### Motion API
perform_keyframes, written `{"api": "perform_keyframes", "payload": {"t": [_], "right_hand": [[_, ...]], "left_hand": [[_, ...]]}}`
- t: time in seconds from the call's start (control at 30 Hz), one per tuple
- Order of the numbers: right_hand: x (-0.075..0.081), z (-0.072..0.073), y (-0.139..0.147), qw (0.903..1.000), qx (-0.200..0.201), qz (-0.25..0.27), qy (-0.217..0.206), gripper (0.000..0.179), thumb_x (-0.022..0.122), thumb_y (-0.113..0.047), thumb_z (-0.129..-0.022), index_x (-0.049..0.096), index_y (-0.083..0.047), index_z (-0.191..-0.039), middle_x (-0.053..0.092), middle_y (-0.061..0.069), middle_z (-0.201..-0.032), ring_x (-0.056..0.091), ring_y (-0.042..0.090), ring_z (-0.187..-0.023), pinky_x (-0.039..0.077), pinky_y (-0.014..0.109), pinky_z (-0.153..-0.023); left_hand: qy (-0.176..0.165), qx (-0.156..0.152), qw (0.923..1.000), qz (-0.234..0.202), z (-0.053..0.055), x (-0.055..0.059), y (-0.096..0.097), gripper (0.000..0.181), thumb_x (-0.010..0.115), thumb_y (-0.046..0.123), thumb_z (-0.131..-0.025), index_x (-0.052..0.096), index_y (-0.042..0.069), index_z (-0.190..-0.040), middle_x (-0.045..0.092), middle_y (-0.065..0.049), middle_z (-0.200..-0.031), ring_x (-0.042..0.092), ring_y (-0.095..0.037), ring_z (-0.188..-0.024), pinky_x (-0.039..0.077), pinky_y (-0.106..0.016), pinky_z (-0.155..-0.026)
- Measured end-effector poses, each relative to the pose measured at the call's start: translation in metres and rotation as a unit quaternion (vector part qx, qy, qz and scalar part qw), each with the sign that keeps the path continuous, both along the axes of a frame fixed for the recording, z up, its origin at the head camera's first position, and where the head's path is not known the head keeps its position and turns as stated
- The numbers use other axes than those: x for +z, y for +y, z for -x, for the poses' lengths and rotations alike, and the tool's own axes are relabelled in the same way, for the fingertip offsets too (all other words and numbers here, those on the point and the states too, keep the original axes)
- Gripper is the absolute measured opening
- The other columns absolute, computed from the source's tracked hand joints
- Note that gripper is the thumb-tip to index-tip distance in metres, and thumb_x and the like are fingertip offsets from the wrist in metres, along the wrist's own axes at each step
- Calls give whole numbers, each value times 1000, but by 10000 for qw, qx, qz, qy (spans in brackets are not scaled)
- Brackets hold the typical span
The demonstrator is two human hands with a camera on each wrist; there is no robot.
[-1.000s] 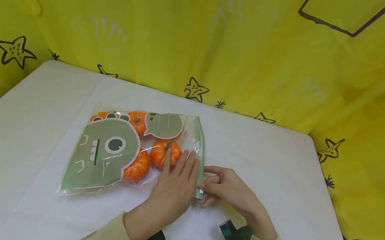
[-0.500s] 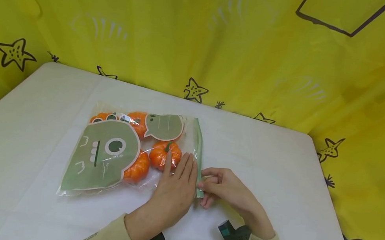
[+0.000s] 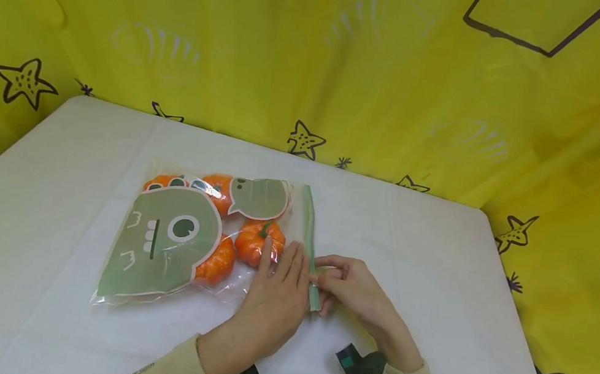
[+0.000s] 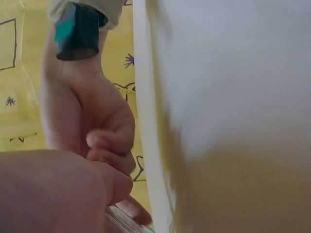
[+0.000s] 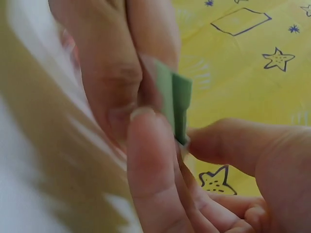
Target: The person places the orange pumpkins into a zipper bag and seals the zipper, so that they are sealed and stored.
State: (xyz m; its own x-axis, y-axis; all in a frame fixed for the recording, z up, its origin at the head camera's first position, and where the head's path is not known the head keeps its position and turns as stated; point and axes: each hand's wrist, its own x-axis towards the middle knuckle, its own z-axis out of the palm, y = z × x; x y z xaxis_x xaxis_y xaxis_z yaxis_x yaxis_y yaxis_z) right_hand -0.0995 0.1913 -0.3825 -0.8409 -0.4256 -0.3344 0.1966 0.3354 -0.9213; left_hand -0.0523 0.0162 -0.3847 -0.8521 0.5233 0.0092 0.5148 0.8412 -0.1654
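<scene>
A clear zip bag (image 3: 165, 273) with a green one-eyed monster print lies flat on the table. Several small orange pumpkins (image 3: 254, 246) show inside it. My left hand (image 3: 271, 313) rests palm down on the bag near its sealing end, with straight fingers reaching over one pumpkin. At the green zip strip (image 5: 170, 99), my right hand (image 3: 352, 288) pinches the near end between thumb and fingers. The right wrist view shows the left hand right beside this pinch. In the left wrist view, the left hand (image 4: 58, 189) hides most of the bag edge.
A white cloth covers the table (image 3: 411, 237) around the bag. Behind and beside it hangs a yellow curtain (image 3: 270, 54) with starfish drawings. Dark wrist-worn devices (image 3: 360, 363) sit under both wrists.
The right hand has shifted slightly upward along the green strip, whose near end now shows below its fingers. The left hand and bag have moved very slightly right.
</scene>
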Motion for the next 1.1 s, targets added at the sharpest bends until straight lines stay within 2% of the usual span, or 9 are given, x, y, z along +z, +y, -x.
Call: {"api": "perform_keyframes", "payload": {"t": [0.17, 0.23, 0.47, 0.77, 1.1], "right_hand": [[-5, 4, 1, 9991, -415, -82, -55, 43, 62, -14, -93, 54, 10, -127, 67, 1, -68, 60, 13, -55, 56, 29, -57], [-7, 5, 2, 9988, -486, -28, -86, 43, 61, -14, -94, 53, 10, -128, 68, 1, -69, 61, 13, -55, 57, 29, -57], [-13, 8, 7, 9972, -704, 150, -217, 44, 60, -12, -94, 50, 11, -130, 71, 0, -73, 64, 11, -57, 57, 27, -58], [-19, 11, 12, 9949, -925, 337, -241, 43, 59, -8, -95, 48, 15, -131, 72, -1, -79, 64, 9, -62, 57, 24, -61], [-22, 18, 9, 9906, -1329, -3, -317, 39, 59, -12, -96, 53, 8, -129, 73, 4, -82, 65, 13, -67, 58, 26, -65]], "left_hand": [[-108, -87, 9999, 35, -4, 1, 3, 62, 54, 35, -99, 41, 1, -148, 39, -17, -156, 29, -33, -150, 15, -67, -117], [-156, -93, 9998, 38, -5, 2, 4, 62, 54, 36, -99, 40, 2, -149, 38, -17, -157, 28, -32, -150, 15, -67, -118], [76, -186, 9998, 83, -9, 0, 6, 56, 48, 34, -101, 43, 5, -149, 40, -14, -156, 32, -30, -149, 17, -65, -118], [-27, -343, 9990, 281, -11, -2, 10, 58, 47, 35, -101, 38, 5, -151, 37, -13, -158, 30, -30, -149, 15, -65, -118], [-236, -399, 9984, 318, -13, 0, 11, 59, 45, 36, -102, 36, 5, -152, 35, -13, -159, 29, -30, -150, 14, -65, -118]]}}
